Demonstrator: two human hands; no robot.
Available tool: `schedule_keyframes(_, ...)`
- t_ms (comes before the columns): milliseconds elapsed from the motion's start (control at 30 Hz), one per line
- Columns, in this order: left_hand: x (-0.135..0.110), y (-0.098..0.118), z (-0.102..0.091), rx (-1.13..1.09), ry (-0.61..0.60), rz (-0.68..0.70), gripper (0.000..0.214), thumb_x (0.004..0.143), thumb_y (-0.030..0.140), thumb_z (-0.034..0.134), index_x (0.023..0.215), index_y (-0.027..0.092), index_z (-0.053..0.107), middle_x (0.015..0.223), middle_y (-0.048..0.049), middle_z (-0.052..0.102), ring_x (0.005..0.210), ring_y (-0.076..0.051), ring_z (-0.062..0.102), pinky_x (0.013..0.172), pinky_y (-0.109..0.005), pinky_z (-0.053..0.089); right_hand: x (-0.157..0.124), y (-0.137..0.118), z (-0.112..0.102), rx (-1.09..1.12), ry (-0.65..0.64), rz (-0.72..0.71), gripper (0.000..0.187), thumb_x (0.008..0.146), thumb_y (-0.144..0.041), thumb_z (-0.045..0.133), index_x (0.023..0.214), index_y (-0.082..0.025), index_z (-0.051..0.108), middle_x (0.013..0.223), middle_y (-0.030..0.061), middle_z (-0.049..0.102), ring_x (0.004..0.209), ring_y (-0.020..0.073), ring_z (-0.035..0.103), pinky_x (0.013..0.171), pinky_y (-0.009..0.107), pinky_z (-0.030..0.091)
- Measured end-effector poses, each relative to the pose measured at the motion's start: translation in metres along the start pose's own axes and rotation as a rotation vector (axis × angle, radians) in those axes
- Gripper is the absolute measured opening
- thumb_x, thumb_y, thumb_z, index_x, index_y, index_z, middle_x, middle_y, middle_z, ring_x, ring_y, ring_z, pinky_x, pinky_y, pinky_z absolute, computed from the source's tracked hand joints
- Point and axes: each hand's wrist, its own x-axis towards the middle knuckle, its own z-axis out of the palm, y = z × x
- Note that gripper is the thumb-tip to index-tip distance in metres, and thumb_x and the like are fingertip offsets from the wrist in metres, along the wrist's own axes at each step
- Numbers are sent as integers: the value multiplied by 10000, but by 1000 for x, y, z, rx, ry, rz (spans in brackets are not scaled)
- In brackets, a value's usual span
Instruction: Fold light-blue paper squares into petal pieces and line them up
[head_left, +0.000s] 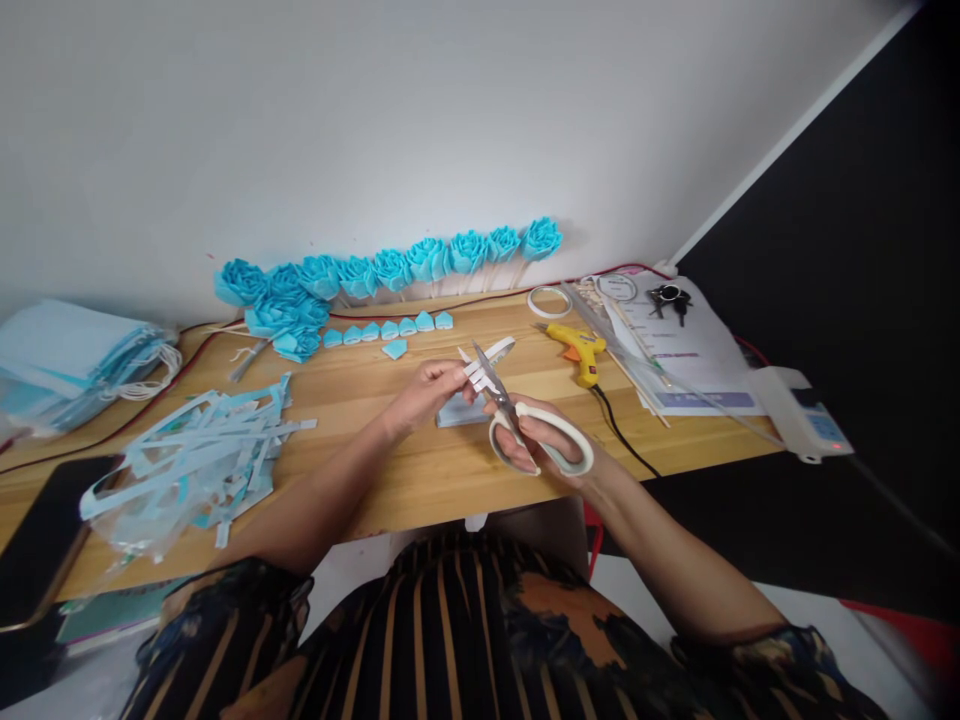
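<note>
My left hand [426, 398] pinches a small white folded piece [480, 377] that looks like stacked strips of paper or cloth. In my right hand [551, 425] is a pair of scissors [574, 455] with white handles, my fingers through the loops. The parted blades point up and left, crossing at the white piece; whether they are cutting into it I cannot tell. Below the hands a light blue folded sheet [459, 412] lies on the wooden table [337, 440]. Past my left hand is a row of small folded blue pieces [389, 330], with one [394, 349] lying apart.
Blue flowers on sticks [427, 260] line the wall. To the left are blue sheets [67, 350], a heap of cut strips [202, 450] and a phone [45, 530]. On the right lie a yellow glue gun [576, 345], its black cord, a tape roll [550, 302], papers and keys [670, 297].
</note>
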Motion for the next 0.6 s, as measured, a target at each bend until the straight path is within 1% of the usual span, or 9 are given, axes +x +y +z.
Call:
schedule_keyframes(133, 0, -1, 0, -18, -7, 6, 476, 790, 593, 710, 645, 144, 652, 660, -26, 596, 656, -132, 532, 685, -285, 403, -1, 0, 1, 28, 21, 23, 390, 840, -460, 705, 1063, -155, 608, 652, -35, 518, 483, 65, 401, 381, 180, 293)
schedule_keyframes(267, 0, 0, 1, -15, 17, -15, 500, 751, 616, 735, 639, 135, 658, 651, -24, 596, 642, -128, 530, 675, -279, 399, -2, -1, 1, 47, 48, 65, 434, 813, -486, 723, 1073, -155, 620, 624, -53, 493, 446, 49, 350, 347, 164, 254)
schedule_keyframes(333, 0, 0, 1, -12, 17, -18, 498, 756, 610, 734, 636, 133, 656, 655, -25, 599, 645, -128, 531, 676, -278, 399, -2, -2, 2, 57, 54, 81, 448, 805, -497, 727, 1081, -159, 627, 617, -61, 482, 432, 40, 324, 337, 156, 238)
schedule_keyframes(500, 0, 3, 0, -24, -14, 21, 415, 814, 527, 717, 690, 133, 690, 691, -35, 623, 686, -138, 561, 711, -287, 412, -4, -2, 1, 84, 70, 89, 455, 796, -509, 733, 1078, -164, 643, 613, -62, 473, 427, 34, 294, 329, 147, 223)
schedule_keyframes(600, 0, 6, 0, -60, 1, 0, 341, 776, 468, 760, 768, 129, 733, 712, -52, 656, 711, -162, 592, 730, -304, 423, -5, 0, -1, 81, 54, 76, 451, 826, -509, 701, 1111, -164, 645, 618, -58, 479, 421, 33, 285, 329, 148, 230)
